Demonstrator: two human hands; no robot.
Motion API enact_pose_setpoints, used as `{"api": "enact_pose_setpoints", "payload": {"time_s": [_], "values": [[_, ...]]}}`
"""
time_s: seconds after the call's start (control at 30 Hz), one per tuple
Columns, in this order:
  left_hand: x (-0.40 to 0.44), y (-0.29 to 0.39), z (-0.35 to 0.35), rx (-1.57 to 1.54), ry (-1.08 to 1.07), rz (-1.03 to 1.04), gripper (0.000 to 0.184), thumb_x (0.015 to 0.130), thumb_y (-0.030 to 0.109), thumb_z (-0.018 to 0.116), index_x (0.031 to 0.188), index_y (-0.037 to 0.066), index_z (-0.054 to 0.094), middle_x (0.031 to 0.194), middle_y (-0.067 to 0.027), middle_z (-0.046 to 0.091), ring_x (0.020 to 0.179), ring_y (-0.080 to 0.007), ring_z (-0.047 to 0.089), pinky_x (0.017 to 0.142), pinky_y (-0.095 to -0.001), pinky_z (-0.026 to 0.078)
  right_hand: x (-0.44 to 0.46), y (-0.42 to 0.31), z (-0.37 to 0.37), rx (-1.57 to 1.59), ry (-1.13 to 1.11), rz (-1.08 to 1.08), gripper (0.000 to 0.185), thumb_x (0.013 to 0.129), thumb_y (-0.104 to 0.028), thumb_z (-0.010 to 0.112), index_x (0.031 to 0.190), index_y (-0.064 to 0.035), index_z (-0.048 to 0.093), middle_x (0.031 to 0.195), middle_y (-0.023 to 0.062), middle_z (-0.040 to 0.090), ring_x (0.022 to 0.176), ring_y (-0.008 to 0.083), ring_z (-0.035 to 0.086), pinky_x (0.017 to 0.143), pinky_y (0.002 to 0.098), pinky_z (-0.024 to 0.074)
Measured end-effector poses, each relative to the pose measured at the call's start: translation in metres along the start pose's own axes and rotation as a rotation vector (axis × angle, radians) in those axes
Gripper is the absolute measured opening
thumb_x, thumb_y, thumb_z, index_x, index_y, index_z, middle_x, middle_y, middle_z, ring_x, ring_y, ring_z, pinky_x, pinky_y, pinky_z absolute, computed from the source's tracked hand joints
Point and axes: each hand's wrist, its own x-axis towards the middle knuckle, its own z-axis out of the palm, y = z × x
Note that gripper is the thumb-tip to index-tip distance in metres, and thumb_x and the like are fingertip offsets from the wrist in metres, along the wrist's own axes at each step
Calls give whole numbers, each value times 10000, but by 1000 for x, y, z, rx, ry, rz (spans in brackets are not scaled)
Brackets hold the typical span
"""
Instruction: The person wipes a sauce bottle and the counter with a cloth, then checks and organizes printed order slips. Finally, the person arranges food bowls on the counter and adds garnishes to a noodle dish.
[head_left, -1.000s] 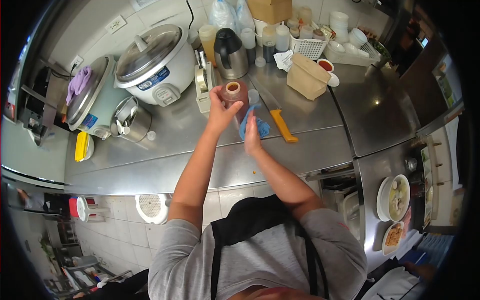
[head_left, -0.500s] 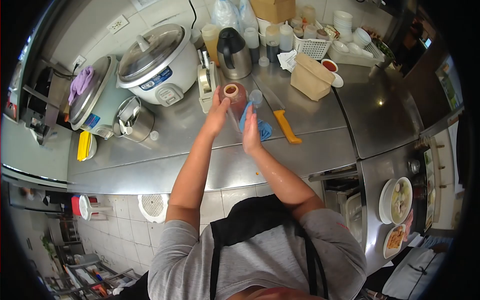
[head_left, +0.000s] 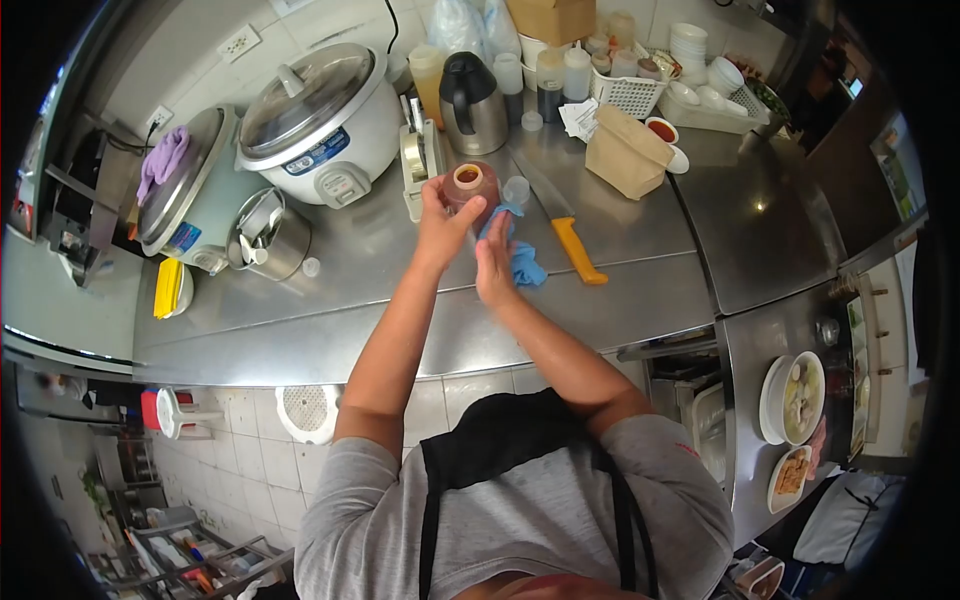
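My left hand (head_left: 443, 228) is wrapped round an uncapped squeeze bottle (head_left: 484, 184) with reddish sauce inside, its open mouth facing up at me. On the bottle's right side, my right hand (head_left: 493, 264) presses a crumpled blue cloth (head_left: 527, 266) against it; part of the cloth hangs down past the fingers. The bottle's lower part is hidden behind the hands. Just right of it, a small translucent cap (head_left: 516, 189) rests by the cloth. A knife with an orange handle (head_left: 579, 252) lies farther right on the steel counter (head_left: 400, 310).
Behind the hands stand a tape dispenser (head_left: 414, 165), a steel thermos jug (head_left: 473, 105) and a large rice cooker (head_left: 330, 130). A paper bag (head_left: 628, 155) sits at right, near a bowl of red sauce (head_left: 661, 129). At left is a steel pot of utensils (head_left: 283, 245).
The bottle has shifted slightly right and down as my left hand wraps farther round it. My right hand has moved a little left and lower, with its fingers curling more against the cloth.
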Motion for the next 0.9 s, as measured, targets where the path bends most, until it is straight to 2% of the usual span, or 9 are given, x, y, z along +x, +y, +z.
{"api": "enact_pose_setpoints", "payload": {"time_s": [0.07,0.13,0.33,0.43,0.53,0.63,0.73,0.83,0.9], "values": [[1,3,2,-3,-1,-2,596,684,218,660,1100,12,285,1030,-105,442,943,-161,429,814,-285,356,7,23,-10,-348,-13,158,686,819,-451,283,1283,9,74,1341,172,114,1237,361,45,933,564,-15],[0,8,6,-24,23,11,588,677,184,665,1088,1,286,1007,-113,444,913,-155,447,799,-281,368,14,37,-22,-528,-169,310,641,804,-414,360,1261,-1,182,1308,142,240,1225,345,135,945,548,61],[2,-1,3,-29,6,22,621,671,174,670,1094,-24,261,1033,-148,442,939,-183,461,810,-292,371,-48,59,-56,-812,-344,-170,336,750,-197,499,1058,-63,483,1196,118,407,1161,316,296,923,485,225],[0,3,0,-53,-31,-36,668,676,204,666,1130,-35,238,1051,-182,422,970,-203,442,827,-307,361,-96,48,-69,-813,-433,-279,246,772,-151,481,1002,-79,529,1195,113,409,1152,317,314,925,467,229],[-5,-15,-6,359,123,5,756,680,248,654,1188,-45,177,1085,-226,383,1025,-238,399,864,-333,330,-94,41,-87,-301,-541,-30,187,807,-134,453,957,-47,524,1114,93,476,1052,236,422,878,379,308],[-35,-8,-17,219,155,-20,782,677,284,645,1221,-28,177,1138,-221,345,1077,-256,350,896,-346,297,-58,-15,-115,383,-311,404,156,836,-133,424,901,-22,512,950,57,531,882,124,469,778,260,361],[-66,10,-14,224,-407,207,617,689,261,632,1165,-3,339,1120,-168,389,1038,-236,383,903,-340,290,-39,-58,-120,279,-305,365,154,848,-122,397,875,-12,500,810,19,510,752,60,438,674,194,371],[-79,11,0,59,-723,142,362,712,226,612,989,23,498,950,-104,498,873,-171,469,801,-299,368,-26,-82,-113,276,-251,213,143,819,-124,456,888,-6,498,767,22,489,711,80,456,653,207,381],[-79,12,-4,-114,-730,-115,257,723,202,599,892,27,515,812,-68,517,750,-135,479,698,-266,393,-19,-94,-113,122,-165,39,165,782,-132,515,895,-11,499,758,31,492,704,89,462,640,216,391]]}}
